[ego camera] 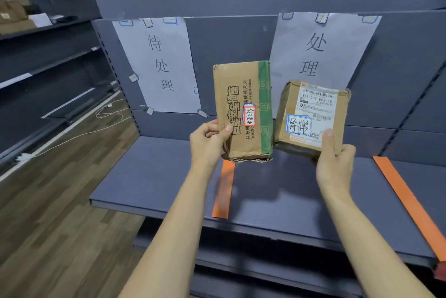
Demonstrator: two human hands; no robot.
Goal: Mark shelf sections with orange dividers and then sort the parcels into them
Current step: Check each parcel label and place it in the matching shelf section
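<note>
Head view: both hands grip parcels, left hand (208,139) and right hand (334,156), above grey shelf (154,177).

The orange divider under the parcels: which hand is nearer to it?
Left. The left hand hangs just above the orange divider's far end; the right hand is off to its right.

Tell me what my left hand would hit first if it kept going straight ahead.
Probably the shelf's back panel, parcel leading; nothing shows between them, though depth is unclear. The left hand points up and forward.
</note>
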